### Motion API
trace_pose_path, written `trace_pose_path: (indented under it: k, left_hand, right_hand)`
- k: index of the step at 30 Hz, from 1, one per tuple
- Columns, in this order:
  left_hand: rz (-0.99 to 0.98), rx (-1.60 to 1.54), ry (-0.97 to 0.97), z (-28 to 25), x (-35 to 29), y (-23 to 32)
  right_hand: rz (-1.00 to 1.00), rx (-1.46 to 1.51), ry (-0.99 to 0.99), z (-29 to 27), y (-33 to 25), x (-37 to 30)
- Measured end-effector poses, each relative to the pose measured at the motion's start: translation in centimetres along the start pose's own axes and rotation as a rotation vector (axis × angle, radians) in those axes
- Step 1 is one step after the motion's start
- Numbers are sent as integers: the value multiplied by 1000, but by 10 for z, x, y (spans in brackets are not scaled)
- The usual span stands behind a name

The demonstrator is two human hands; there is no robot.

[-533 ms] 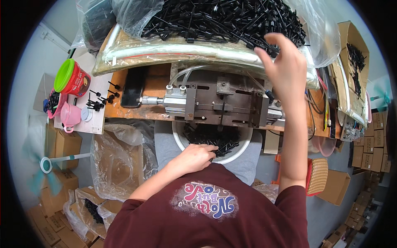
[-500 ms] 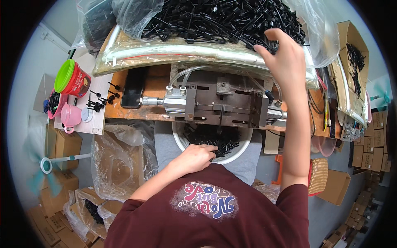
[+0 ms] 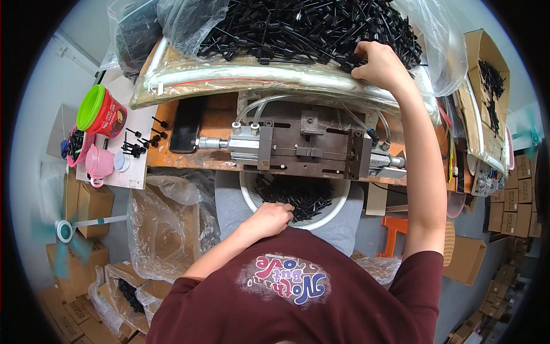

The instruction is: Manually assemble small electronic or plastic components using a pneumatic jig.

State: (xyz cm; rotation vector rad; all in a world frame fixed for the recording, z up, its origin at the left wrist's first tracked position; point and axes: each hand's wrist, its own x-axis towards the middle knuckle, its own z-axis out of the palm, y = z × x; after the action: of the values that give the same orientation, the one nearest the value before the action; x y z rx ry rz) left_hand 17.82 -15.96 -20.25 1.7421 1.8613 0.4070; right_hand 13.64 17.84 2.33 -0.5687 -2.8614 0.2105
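My right hand (image 3: 380, 64) reaches into the near right edge of a heap of black plastic parts (image 3: 298, 34), each a thin stem with a thicker head. Its thumb and fingers curl round parts there, and some fingertips are hidden among them. Over the near left rim of a white basket (image 3: 247, 198) rests my left hand (image 3: 274, 220). Its fingers are bent together, and whatever they may hold is hidden. Loose black parts (image 3: 306, 200) fill the basket. Between the two hands sits a metal clamping fixture (image 3: 309, 135) with no part standing in its middle block.
Clear air hoses (image 3: 258, 106) run to the fixture's cylinders. On the left are a dark phone (image 3: 184, 129), a red tub with green rim (image 3: 103, 112), a pink cup (image 3: 99, 161) and several loose black parts (image 3: 134, 148). Open cartons (image 3: 487, 86) stand at right.
My right hand has come down from open above the heap and closed round parts in it. The black part in the fixture is gone. My left hand has drawn back slightly left.
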Motion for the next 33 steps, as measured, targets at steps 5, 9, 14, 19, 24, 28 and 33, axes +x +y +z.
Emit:
trace_pose_path:
  k: [5,9,14,19,24,28,33]
  left_hand:
    - [-34,13,-52,4,4,-3]
    - [-44,16,-41,13,4,-10]
    - [-23,-8,75,7,5,-2]
    - [143,-102,299,-49,9,28]
    - [315,-131,615,-101,16,56]
    - [332,-155,757,-123,19,69]
    - [268,-337,929,-139,21,75]
  right_hand:
    - [-20,29,29,-5,-2,-7]
    - [-125,-52,81,-3,3,-16]
    - [-169,-88,122,5,-1,-28]
    - [-215,-65,174,2,0,-30]
    - [-224,119,253,-7,2,-37]
    - [2,471,223,-18,4,-46]
    - [54,1022,222,-33,6,-67]
